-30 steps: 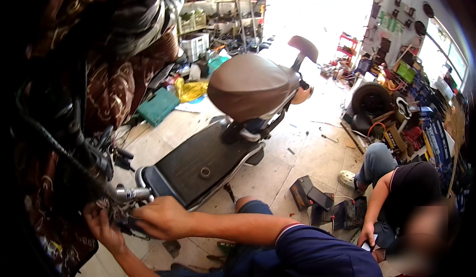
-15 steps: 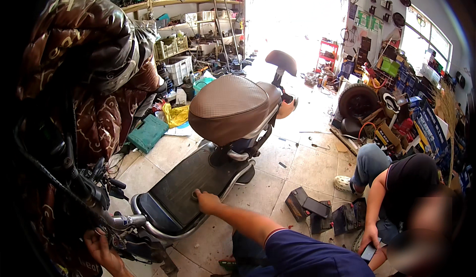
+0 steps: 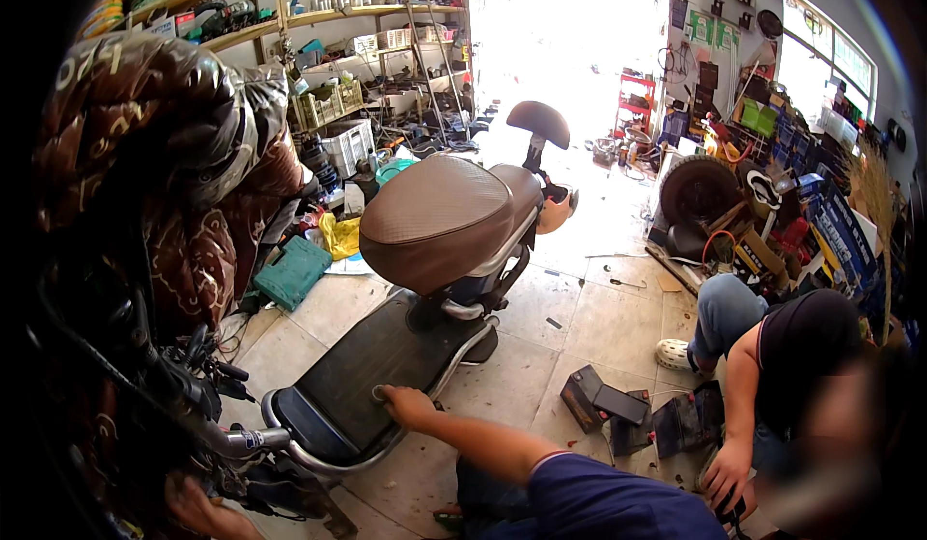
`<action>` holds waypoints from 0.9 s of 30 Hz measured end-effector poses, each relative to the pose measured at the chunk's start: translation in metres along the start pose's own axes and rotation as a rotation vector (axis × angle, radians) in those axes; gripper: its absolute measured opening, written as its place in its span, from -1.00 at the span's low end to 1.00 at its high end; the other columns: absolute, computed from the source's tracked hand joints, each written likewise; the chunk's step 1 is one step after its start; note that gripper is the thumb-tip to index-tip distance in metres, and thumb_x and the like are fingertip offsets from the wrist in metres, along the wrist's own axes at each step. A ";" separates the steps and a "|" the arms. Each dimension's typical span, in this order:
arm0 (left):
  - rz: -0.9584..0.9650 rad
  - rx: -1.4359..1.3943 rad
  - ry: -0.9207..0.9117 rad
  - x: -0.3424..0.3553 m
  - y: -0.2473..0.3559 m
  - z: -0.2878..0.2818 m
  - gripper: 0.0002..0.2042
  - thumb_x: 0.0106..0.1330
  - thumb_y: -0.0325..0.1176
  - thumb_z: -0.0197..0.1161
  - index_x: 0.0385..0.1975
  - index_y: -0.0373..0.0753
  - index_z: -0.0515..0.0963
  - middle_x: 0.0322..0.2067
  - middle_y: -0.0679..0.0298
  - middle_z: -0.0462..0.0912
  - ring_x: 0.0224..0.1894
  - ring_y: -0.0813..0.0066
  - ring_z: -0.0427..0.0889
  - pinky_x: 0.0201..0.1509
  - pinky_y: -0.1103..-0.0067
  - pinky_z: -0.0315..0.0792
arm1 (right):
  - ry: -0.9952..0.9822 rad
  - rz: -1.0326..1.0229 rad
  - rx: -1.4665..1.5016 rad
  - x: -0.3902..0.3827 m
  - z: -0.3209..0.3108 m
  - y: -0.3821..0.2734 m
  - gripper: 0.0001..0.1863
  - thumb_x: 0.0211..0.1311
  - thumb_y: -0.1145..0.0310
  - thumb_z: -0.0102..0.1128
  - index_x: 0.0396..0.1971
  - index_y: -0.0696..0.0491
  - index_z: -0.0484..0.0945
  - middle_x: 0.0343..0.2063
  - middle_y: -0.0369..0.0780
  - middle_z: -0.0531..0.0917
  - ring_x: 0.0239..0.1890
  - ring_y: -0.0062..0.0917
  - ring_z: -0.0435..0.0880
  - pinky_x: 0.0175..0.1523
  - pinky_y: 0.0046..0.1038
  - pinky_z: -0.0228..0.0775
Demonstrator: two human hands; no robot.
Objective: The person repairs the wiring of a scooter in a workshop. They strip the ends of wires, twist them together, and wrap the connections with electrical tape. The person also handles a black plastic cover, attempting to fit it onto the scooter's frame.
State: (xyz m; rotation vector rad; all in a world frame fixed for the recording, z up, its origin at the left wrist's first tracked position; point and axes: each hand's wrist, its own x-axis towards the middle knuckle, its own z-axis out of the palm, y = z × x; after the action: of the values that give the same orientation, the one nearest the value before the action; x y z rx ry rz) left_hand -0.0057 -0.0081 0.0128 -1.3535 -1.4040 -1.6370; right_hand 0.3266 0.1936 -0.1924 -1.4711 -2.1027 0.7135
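My right hand (image 3: 408, 407) reaches to the scooter's black footboard (image 3: 338, 366), its fingers pinched at a small metal ring (image 3: 379, 391) lying on it. My left hand (image 3: 193, 506) is low at the lower left among dark cables beside the silver steering tube (image 3: 253, 440); its fingertips are in shadow, so what they hold is unclear. The scooter's brown seat (image 3: 439, 212) stands behind the footboard, and its handlebar end with a brown quilted cover (image 3: 164, 154) fills the left.
Another person (image 3: 792, 356) crouches at the right beside several black batteries (image 3: 618, 405). A green case (image 3: 290, 274) and cluttered shelving (image 3: 357, 18) are at the back left. A tire (image 3: 695, 192) and piled parts line the right wall, near a bright doorway (image 3: 565, 47).
My right hand moved from the steering tube area onto the footboard, at the ring. The view tilted up. The other person's hand has shifted lower.
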 end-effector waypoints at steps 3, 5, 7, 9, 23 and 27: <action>-0.026 -0.347 0.208 0.007 0.067 0.003 -0.68 0.36 -0.31 0.39 -0.13 -0.41 0.46 -0.27 0.08 0.55 -0.28 0.33 0.54 -0.18 0.45 0.49 | 0.184 -0.243 0.232 -0.037 -0.017 -0.031 -0.70 0.34 0.34 0.27 0.03 0.05 0.54 -0.20 -0.02 0.69 -0.17 0.01 0.69 -0.08 -0.07 0.54; -0.008 -0.148 -0.256 -0.026 0.070 -0.019 -0.67 0.34 -0.27 0.34 -0.05 -0.37 0.51 -0.14 0.10 0.54 -0.19 0.38 0.52 -0.08 0.46 0.47 | 0.310 -0.479 0.414 -0.068 -0.044 -0.070 -0.71 0.27 0.43 0.37 -0.03 0.08 0.57 -0.27 -0.06 0.66 -0.24 -0.09 0.69 -0.16 -0.18 0.53; -0.161 -0.235 -0.601 -0.037 0.143 0.016 -0.57 0.34 -0.14 0.34 0.05 -0.33 0.53 0.00 0.11 0.51 -0.13 0.45 0.50 -0.10 0.53 0.45 | 0.325 -0.591 0.469 -0.095 -0.080 -0.091 -0.67 0.16 0.58 0.41 -0.06 0.09 0.62 -0.31 -0.12 0.64 -0.32 -0.23 0.68 -0.28 -0.28 0.51; -0.511 -0.542 -0.792 -0.062 0.161 0.045 -0.38 0.27 -0.12 0.52 0.21 -0.30 0.43 0.16 0.10 0.43 0.00 0.34 0.58 0.01 0.52 0.50 | 0.305 -0.671 0.384 -0.119 -0.110 -0.107 -0.65 0.10 0.55 0.40 -0.07 0.10 0.61 -0.34 -0.13 0.59 -0.40 -0.21 0.64 -0.37 -0.26 0.48; -0.989 -0.812 -0.883 -0.073 0.166 0.028 -0.57 0.52 -0.10 0.27 0.12 -0.36 0.55 -0.28 0.28 0.71 -0.25 0.63 0.64 -0.17 0.66 0.52 | 0.301 -0.850 0.356 -0.131 -0.168 -0.141 -0.65 -0.10 0.60 0.48 -0.20 0.16 0.70 -0.32 -0.16 0.65 -0.42 -0.39 0.66 -0.38 -0.44 0.49; -0.951 -0.724 -0.953 -0.063 0.173 0.026 -0.57 0.50 -0.09 0.31 0.12 -0.35 0.58 -0.25 0.32 0.70 -0.18 0.67 0.62 -0.07 0.65 0.53 | 0.322 -0.912 0.230 -0.130 -0.170 -0.144 -0.64 -0.10 0.57 0.45 -0.18 0.16 0.69 -0.30 -0.19 0.64 -0.40 -0.38 0.67 -0.35 -0.39 0.52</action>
State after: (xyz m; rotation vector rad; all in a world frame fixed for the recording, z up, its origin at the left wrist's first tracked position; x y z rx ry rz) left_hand 0.1774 -0.0416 0.0129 -2.2799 -2.3838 -2.3809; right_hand 0.3754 0.0533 0.0186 -0.3631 -2.0405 0.3071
